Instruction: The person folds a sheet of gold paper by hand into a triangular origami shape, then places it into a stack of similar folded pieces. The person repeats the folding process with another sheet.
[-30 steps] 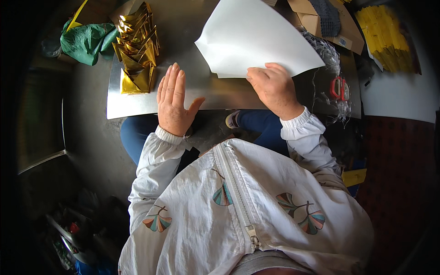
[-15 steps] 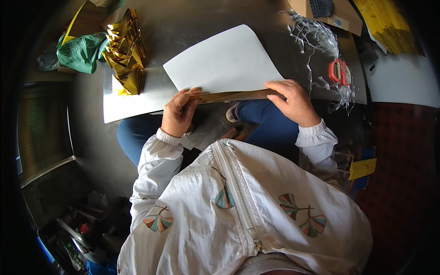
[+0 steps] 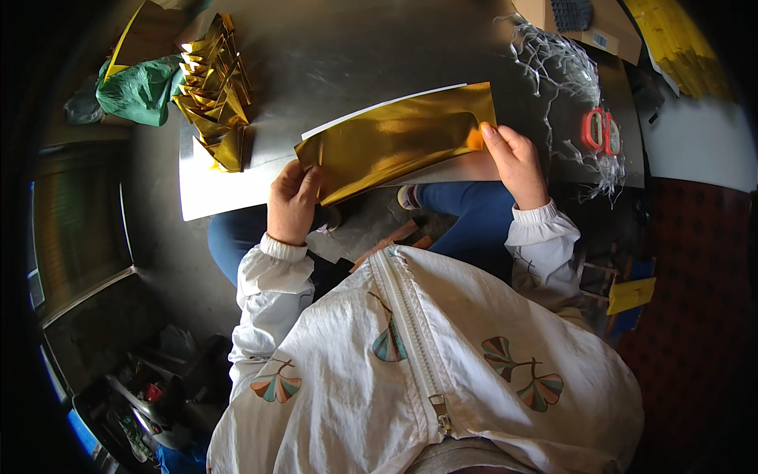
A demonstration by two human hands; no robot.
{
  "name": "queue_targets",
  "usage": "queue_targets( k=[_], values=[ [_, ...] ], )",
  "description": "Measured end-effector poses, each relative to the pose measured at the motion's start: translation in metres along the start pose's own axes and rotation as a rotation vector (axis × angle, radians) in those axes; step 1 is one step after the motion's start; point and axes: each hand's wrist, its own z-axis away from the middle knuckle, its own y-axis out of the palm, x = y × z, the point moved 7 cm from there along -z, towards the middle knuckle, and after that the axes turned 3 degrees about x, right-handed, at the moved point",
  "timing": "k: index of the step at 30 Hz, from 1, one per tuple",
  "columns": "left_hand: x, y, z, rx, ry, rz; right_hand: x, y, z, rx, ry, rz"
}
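Between my hands is a sheet of gold foil paper (image 3: 395, 141), its shiny side facing up and a strip of its white side showing along the far edge. It looks folded over. My left hand (image 3: 292, 197) pinches its left end between thumb and fingers. At the other end, my right hand (image 3: 512, 158) grips the sheet, thumb on top. The sheet is at the near edge of the metal table (image 3: 355, 55), above my knees. A pile of folded gold foil pieces (image 3: 215, 99) stands to the left.
Red-handled scissors (image 3: 602, 132) lie on a tangle of white strings (image 3: 564, 63) at the right. Behind them sits a cardboard box (image 3: 612, 31). A green plastic bag (image 3: 136, 91) is at the far left, and yellow packs (image 3: 683, 47) lie at the far right.
The sheet, spread with its white side up before, now shows mostly gold as a narrower band. My left hand has come slightly nearer me; the right has shifted its grip on the end.
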Motion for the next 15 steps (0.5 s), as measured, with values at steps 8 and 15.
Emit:
queue_targets(
  k=[8,15],
  values=[
    [-0.038,0.002,-0.006,-0.203,0.109,-0.760,0.008,0.009,-0.007,-0.218,0.032,0.205],
    [-0.039,0.004,-0.014,-0.216,0.001,-0.789,0.008,0.009,-0.018,-0.185,0.106,0.366]
  ],
)
